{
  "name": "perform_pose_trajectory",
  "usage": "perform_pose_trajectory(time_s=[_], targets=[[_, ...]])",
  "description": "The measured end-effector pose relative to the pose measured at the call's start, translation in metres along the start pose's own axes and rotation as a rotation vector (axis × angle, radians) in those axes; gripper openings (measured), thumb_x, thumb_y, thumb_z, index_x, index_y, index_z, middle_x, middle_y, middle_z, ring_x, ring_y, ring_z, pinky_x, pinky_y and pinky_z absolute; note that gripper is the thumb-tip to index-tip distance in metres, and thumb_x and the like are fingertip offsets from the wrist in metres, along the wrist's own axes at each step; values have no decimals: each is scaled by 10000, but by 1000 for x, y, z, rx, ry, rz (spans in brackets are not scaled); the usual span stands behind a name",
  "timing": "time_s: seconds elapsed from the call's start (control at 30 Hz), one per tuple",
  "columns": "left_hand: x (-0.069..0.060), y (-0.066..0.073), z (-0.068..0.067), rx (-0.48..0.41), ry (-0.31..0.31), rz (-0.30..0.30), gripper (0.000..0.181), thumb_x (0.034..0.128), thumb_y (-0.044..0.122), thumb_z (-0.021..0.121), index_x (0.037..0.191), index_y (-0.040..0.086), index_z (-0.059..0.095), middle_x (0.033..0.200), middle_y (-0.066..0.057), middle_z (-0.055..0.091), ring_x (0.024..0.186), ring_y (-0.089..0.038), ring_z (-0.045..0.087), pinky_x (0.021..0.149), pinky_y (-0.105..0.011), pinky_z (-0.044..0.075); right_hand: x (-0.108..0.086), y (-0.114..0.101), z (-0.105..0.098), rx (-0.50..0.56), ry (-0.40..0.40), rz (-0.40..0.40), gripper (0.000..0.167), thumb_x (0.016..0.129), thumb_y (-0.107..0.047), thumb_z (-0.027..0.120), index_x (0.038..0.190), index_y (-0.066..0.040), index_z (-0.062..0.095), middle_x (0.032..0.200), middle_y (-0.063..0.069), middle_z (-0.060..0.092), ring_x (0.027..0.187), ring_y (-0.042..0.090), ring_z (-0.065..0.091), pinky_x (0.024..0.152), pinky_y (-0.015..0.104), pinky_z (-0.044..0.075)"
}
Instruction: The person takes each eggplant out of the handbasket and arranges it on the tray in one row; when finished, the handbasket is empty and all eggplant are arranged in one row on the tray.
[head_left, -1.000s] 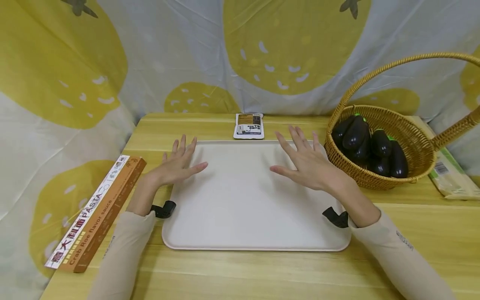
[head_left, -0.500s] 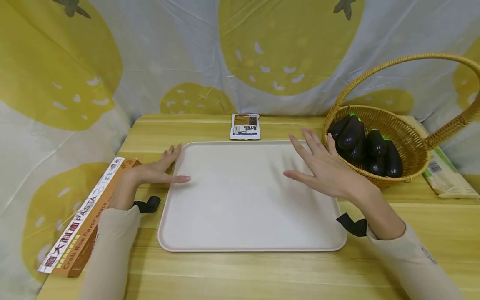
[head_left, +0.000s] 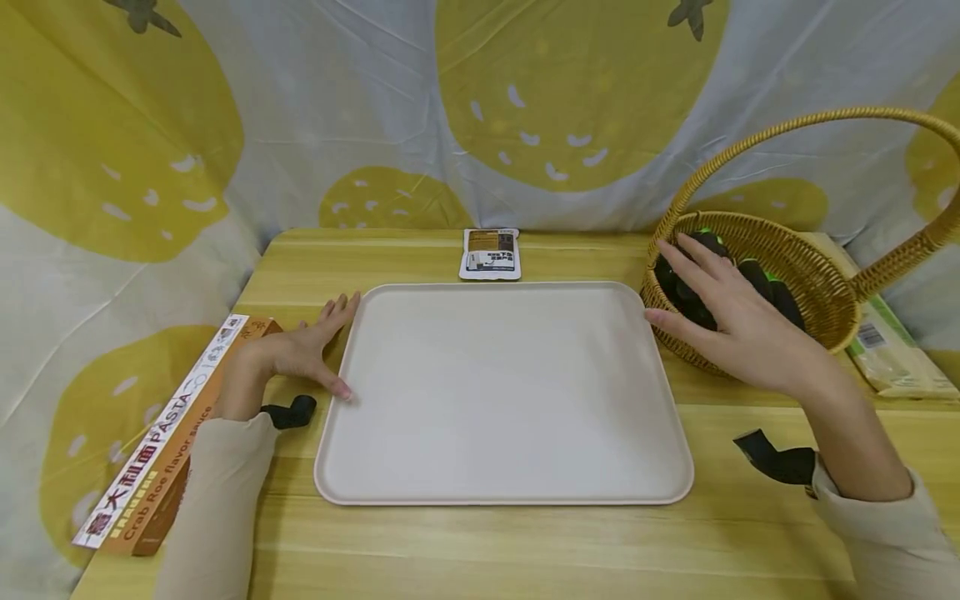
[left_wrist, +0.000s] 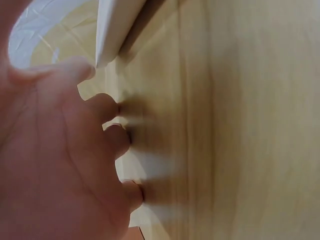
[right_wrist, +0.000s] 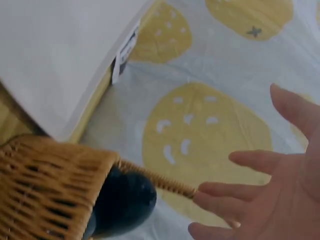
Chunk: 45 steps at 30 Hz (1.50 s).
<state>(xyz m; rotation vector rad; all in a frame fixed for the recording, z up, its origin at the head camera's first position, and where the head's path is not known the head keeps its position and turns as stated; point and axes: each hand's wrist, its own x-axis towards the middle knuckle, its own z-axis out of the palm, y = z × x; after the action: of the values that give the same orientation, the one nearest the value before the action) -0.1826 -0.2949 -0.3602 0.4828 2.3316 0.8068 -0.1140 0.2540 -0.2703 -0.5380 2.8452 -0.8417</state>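
Note:
My left hand (head_left: 303, 350) is spread at the left edge of the white tray (head_left: 502, 392). Its thumb lies at the tray's rim; in the left wrist view the fingertips (left_wrist: 119, 140) rest on or just above the wooden table, beside the tray's edge. Over the near left side of the wicker basket (head_left: 825, 292), my right hand (head_left: 750, 342) hovers with fingers extended and nothing held. Several dark eggplants (head_left: 787, 304) lie in the basket, partly hidden behind that hand. The right wrist view shows one rounded eggplant (right_wrist: 132, 202) at the basket's mouth.
Left of the tray lies a long orange and white pasta box (head_left: 165, 437), partly covered by my left arm. A small flat packet (head_left: 490, 253) sits behind the tray. The basket's tall handle (head_left: 780, 125) arches up; a flat package (head_left: 892, 350) lies beyond it. Patterned cloth (head_left: 360, 100) hangs behind.
The right hand has moved right, from above the tray to over the basket. The left hand has shifted left to the tray's edge, its thumb lowered there. Tray and basket stay put.

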Motion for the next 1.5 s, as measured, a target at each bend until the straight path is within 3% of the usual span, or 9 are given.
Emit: perform_pose_trajectory(time_s=[0.13, 0.43, 0.5, 0.67, 0.77, 0.93, 1.17, 1.33, 1.5], targets=[[-1, -3, 1, -8, -5, 13, 1532, 679, 369, 977, 1644, 153, -193, 1667, -242, -313, 1528, -478, -304, 1151, -790, -169, 1, 15, -13, -6, 60, 111, 791, 1061, -458, 545, 1677, -295, 77, 1754, 153, 4, 1560, 549, 112, 1119, 823, 187], [-4, -4, 0, 22, -5, 26, 1524, 674, 387, 976, 1651, 163, -171, 1664, -233, -324, 1526, -467, -320, 1151, -779, -192, 28, 55, -23, 3, 85, 379, 914, 1047, -665, 330, 1655, -89, -36, 1632, 418, 154, 1509, 633, 18, 1134, 816, 158], [-3, -4, 0, 25, -5, 28, 1522, 673, 388, 977, 1651, 160, -167, 1663, -237, -322, 1525, -471, -318, 1150, -781, -190, 32, 58, -22, -3, 87, 395, 956, 1029, -701, 322, 1649, -61, -26, 1527, 445, 341, 1398, 627, 312, 1064, 764, 321], [-3, -2, 1, 12, -11, 21, 1527, 669, 380, 979, 1651, 163, -171, 1663, -234, -324, 1524, -471, -320, 1156, -774, -192, 39, 59, -20, 5, 74, 418, 994, 1015, -718, 332, 1639, -25, -13, 1363, 447, 467, 1396, 628, 306, 1031, 740, 346], [-3, -1, 0, 1, -13, 20, 1531, 666, 384, 979, 1650, 164, -173, 1664, -234, -324, 1524, -472, -319, 1159, -771, -191, 42, 59, -20, 16, 45, 438, 977, 1025, -699, 320, 1634, -24, -37, 1514, 465, 329, 1485, 641, 88, 1129, 786, 226], [-2, -1, 1, -7, -13, 23, 1533, 664, 382, 979, 1650, 159, -173, 1663, -236, -326, 1522, -474, -323, 1156, -778, -184, 45, 60, -17, 0, 39, 433, 969, 1036, -674, 316, 1628, 21, -9, 1363, 482, 459, 1265, 631, 421, 1061, 742, 348], [-1, 0, 2, -2, -10, 21, 1527, 666, 380, 978, 1652, 163, -168, 1668, -226, -323, 1527, -468, -318, 1157, -785, -172, 50, 59, -14, 8, -3, 457, 961, 1041, -650, 330, 1632, 22, -19, 1592, 439, 224, 1383, 596, 388, 1121, 749, 322], [-2, 0, 1, -6, -8, 20, 1527, 667, 371, 980, 1652, 168, -169, 1668, -224, -323, 1527, -465, -321, 1159, -775, -185, 53, 61, -14, 63, 8, 462, 867, 1059, -543, 386, 1649, -25, 17, 1521, 477, 322, 725, 273, 751, 877, 553, 595], [-2, -1, 1, -2, -4, 18, 1525, 665, 377, 980, 1654, 167, -162, 1671, -225, -317, 1531, -468, -311, 1159, -785, -165, 50, 61, -16, 130, -6, 479, 773, 1069, -450, 386, 1660, -110, 20, 1515, 475, 338, 742, 207, 764, 755, 432, 642]])
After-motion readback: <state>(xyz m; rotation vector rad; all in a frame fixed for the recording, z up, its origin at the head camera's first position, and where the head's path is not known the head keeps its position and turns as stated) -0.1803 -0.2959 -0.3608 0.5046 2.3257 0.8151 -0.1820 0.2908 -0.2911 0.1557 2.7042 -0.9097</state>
